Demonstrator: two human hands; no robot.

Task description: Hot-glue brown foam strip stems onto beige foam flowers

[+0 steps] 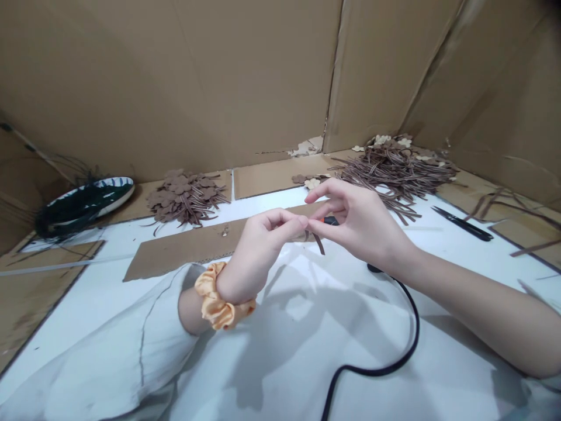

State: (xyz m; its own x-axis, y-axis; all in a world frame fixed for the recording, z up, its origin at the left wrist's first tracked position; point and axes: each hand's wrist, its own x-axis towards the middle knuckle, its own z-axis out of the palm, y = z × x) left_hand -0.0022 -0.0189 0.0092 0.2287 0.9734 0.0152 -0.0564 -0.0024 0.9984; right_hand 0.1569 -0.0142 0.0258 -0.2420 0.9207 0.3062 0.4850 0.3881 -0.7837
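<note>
Brown strip [318, 244], clamped in both grips — left hand [256, 251] and right hand [350, 219] together at the fingertips, cardboard strip [188, 251] just beneath

Black cable [397, 333] lay looped over the white sheet [280, 362], crossing the low path beneath the right hand [359, 222]. Cardboard strip [188, 248] sat just beyond the left hand [256, 248]. Room to pass ran over the sheet between right hand and black tool [462, 223]. Strip pile [394, 169] rose beyond; cardboard walls [175, 76] closed the far side.
</note>
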